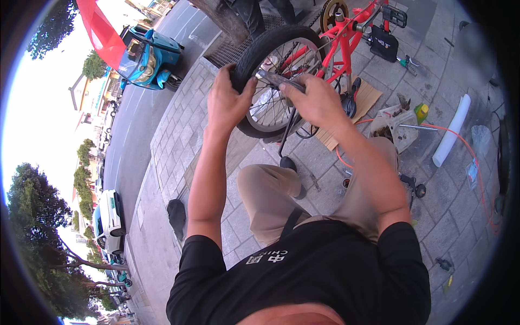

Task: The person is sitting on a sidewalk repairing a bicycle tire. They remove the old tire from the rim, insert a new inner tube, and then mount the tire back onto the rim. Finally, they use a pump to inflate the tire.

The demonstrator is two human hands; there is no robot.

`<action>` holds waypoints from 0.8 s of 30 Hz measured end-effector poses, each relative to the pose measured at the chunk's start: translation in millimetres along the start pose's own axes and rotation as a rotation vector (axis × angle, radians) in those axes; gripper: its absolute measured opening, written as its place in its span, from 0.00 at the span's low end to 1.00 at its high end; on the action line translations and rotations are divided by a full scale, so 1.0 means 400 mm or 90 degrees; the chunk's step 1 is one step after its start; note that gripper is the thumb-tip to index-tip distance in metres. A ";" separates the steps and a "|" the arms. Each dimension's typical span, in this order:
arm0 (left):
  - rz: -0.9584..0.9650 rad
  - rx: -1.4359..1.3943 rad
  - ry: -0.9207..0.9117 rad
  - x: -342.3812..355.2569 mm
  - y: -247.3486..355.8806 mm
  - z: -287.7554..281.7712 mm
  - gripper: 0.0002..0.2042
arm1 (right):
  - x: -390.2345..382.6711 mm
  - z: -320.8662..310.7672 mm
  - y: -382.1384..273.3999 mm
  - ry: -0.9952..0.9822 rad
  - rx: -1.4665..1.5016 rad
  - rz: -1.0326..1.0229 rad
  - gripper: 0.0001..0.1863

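One black bicycle tire (pixel 260 51) is positioned at twelve o'clock in view, beside a red frame (pixel 344 46). Left hand (pixel 230 100): partly open, thumb and fingers curled around the tire at nine o'clock. Right hand (pixel 319 100): closed around a grey tool (pixel 277 79), tip near the tire's inner edge; contact cannot be determined. Cardboard (pixel 367 102) lies at four o'clock from the tire.

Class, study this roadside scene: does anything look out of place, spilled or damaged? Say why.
An orange hose snakes across the paving near the red bicycle, with a clear plastic bag lying loose beside it, like litter. Nothing clearly spilled or damaged shows.
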State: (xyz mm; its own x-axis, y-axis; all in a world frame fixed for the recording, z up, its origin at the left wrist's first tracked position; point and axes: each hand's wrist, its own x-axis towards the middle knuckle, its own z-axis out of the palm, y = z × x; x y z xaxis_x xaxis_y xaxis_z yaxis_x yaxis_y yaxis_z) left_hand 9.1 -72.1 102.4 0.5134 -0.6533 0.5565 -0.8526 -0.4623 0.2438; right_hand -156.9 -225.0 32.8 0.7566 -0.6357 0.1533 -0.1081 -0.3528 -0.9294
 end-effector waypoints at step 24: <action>-0.013 0.187 -0.010 0.050 0.024 0.041 0.30 | -0.010 0.137 0.005 0.135 0.158 0.025 0.22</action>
State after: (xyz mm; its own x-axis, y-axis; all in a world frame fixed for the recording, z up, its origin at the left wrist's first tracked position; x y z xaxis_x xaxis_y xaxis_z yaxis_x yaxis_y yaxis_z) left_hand 12.7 -99.4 102.9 0.5334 -0.6499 0.5414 -0.7783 -0.6277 0.0133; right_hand -125.0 -185.6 11.9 0.6008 -0.7837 0.1581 0.0455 -0.1639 -0.9854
